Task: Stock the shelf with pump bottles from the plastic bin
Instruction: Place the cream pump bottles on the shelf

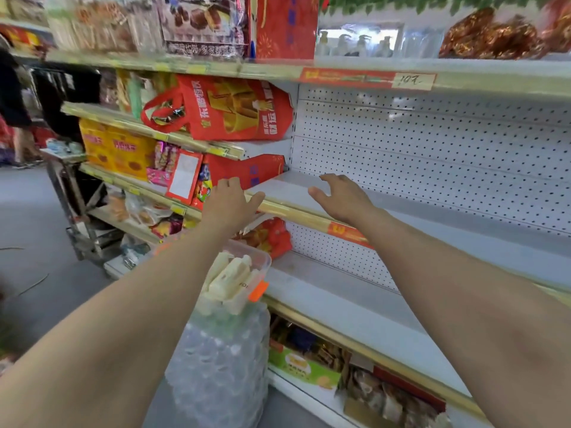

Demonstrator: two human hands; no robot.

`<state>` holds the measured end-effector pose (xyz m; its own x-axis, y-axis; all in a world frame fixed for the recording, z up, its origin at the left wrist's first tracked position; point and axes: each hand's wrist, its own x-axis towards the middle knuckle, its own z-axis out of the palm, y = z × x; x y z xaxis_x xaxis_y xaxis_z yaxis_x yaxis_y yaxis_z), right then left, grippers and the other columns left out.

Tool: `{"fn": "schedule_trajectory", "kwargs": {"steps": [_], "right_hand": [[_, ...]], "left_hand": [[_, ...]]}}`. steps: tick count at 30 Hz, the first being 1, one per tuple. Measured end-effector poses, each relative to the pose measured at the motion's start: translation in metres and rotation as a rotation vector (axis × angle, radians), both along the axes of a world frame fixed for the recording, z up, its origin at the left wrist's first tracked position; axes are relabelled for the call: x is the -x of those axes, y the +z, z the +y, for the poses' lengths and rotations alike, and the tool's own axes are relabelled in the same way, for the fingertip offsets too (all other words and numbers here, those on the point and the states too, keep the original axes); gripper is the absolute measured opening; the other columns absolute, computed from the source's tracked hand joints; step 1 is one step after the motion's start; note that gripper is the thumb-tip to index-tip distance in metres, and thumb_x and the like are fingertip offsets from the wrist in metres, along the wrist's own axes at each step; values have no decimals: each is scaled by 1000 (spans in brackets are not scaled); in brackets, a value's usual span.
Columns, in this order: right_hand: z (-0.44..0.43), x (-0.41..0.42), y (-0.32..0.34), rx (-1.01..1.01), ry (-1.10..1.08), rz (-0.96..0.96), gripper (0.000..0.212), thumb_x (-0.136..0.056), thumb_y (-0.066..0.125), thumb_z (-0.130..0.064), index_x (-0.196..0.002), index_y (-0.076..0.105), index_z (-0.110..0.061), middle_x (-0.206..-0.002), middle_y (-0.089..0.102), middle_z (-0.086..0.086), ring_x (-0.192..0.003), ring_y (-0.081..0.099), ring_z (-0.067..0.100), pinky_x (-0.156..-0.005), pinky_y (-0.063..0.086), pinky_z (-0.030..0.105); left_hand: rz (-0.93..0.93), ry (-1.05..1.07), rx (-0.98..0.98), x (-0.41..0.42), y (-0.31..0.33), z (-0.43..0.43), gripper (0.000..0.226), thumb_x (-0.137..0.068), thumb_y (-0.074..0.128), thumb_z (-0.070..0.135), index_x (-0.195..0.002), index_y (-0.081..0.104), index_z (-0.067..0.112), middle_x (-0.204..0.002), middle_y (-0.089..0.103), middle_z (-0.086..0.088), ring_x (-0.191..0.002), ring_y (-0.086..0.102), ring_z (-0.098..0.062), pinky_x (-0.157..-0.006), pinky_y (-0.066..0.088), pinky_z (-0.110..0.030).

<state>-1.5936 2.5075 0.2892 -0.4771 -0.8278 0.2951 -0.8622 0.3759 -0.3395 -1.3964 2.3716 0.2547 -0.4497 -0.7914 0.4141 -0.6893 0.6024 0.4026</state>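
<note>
L hand (230, 199) & R hand (340, 196) apart, empty, fingers loose at bare shelf (293, 190). Reach bin (263, 260) at 6 o'clock; grip bottles (231, 273) by body, not pump, stand upright.

Left hand (230, 200) and right hand (341, 197) reach, fingers spread, over bare shelf (296, 193).

Grips: two, left grip (230, 199) and right grip (340, 196). Plastic bin (264, 261): one. Pump bottles (231, 276) in bin: at least three, exact count unclear. Handwritten price label (412, 80): one
</note>
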Motion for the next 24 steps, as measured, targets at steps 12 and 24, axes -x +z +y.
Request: {"fn": "schedule_trajectory", "kwargs": {"steps": [12,24], "right_hand": [[-175,35,-93,-192,33,-194,62,-97,46,-56,-145,46,-17,-145,49,11,-131,49,32,-99,43,39],[-244,-46,-242,-543,-163,-692,76,-94,53,-59,-148,41,-8,-155,41,9,-137,45,26,-111,37,32]], "left_hand": [[-110,91,-357,18,-76,-153,79,-91,45,67,-142,39,7,-140,43,-21,-128,45,-40,-102,41,-53],[-269,-107,-729,-10,-217,-248,68,-94,50,58,-142,44,11,-127,64,-8,-122,56,-29,-97,40,-34]]}}
